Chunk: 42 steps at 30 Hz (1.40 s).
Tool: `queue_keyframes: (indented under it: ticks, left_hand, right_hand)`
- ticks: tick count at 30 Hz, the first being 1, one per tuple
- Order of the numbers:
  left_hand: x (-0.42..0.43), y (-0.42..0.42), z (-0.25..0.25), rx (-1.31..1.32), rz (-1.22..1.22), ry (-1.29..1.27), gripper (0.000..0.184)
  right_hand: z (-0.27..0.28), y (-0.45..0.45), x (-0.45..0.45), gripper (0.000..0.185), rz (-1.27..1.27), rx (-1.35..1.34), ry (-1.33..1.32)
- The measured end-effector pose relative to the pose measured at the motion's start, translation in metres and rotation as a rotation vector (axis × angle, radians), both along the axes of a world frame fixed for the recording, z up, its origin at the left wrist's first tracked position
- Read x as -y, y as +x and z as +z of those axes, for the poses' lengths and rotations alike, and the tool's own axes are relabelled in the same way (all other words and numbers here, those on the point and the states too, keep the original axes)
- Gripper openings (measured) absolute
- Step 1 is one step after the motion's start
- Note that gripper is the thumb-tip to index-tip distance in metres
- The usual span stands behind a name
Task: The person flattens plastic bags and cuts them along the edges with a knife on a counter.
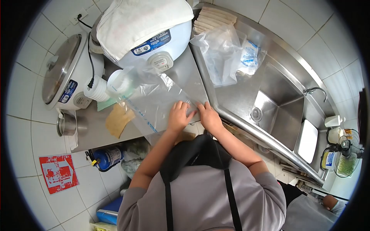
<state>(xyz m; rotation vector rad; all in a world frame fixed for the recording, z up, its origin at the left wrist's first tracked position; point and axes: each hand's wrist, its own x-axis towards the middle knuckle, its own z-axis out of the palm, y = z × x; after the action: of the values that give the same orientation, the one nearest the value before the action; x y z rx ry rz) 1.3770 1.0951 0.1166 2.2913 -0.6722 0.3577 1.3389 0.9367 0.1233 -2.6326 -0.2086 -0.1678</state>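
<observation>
A large clear plastic bag (154,96) with blue print along one side lies spread over the steel counter's front part. On its near right portion rests my left hand (179,116), palm down, its thumb held apart from the fingers. My right hand (210,117) is just beside it at the bag's right corner, fingers stretched out and fingertips touching the plastic by the counter edge. White stacked cups (95,89) stand at the bag's far left end, and a piece of brown paper or cardboard (118,120) lies beside it.
A cloth-covered rice cooker (162,44) stands behind the bag, another rice cooker (71,77) to the left. On the right are a steel sink (277,111), plastic packs (221,57) and folded cloths (214,19). A blue fire extinguisher (110,157) is below the counter; another person (308,211) is behind right.
</observation>
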Motion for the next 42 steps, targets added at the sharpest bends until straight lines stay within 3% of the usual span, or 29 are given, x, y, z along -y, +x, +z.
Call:
queue_keyframes:
  ticks: [3, 9, 16, 18, 21, 24, 29, 34, 38, 42]
  left_hand:
    - [0.012, 0.000, 0.006, -0.003, 0.088, 0.131, 0.028]
    - [0.021, 0.011, -0.003, 0.040, 0.171, 0.226, 0.017]
    - [0.019, -0.023, 0.032, -0.163, -0.092, 0.070, 0.015]
    - [0.017, -0.023, 0.035, -0.146, -0.059, 0.042, 0.021]
    - [0.024, -0.006, 0.006, 0.053, 0.133, 0.148, 0.046]
    - [0.030, -0.006, -0.011, -0.046, 0.182, 0.332, 0.065]
    - [0.031, -0.006, -0.017, -0.051, 0.161, 0.333, 0.070]
    - [0.031, -0.006, -0.015, -0.058, 0.162, 0.352, 0.070]
    - [0.032, -0.005, -0.015, -0.067, 0.165, 0.366, 0.069]
    - [0.031, -0.003, -0.021, -0.062, 0.177, 0.393, 0.069]
  right_hand:
    - [0.000, 0.003, 0.001, 0.035, -0.009, -0.002, 0.063]
    - [0.011, 0.000, 0.003, 0.034, -0.024, -0.031, 0.106]
    - [0.029, -0.048, 0.028, 0.037, 0.019, -0.112, 0.181]
    - [0.027, -0.053, 0.032, 0.037, 0.020, -0.160, 0.215]
    - [0.016, -0.054, 0.032, 0.038, 0.022, -0.182, 0.256]
    - [0.008, -0.041, 0.021, 0.034, 0.033, -0.202, 0.234]
    - [0.003, -0.032, 0.018, 0.027, -0.031, -0.154, 0.192]
    - [-0.001, -0.032, 0.021, 0.031, -0.022, -0.097, 0.184]
    - [0.005, -0.002, 0.009, 0.020, 0.002, -0.073, 0.089]
    - [0.009, 0.031, 0.004, 0.021, 0.030, -0.064, 0.008]
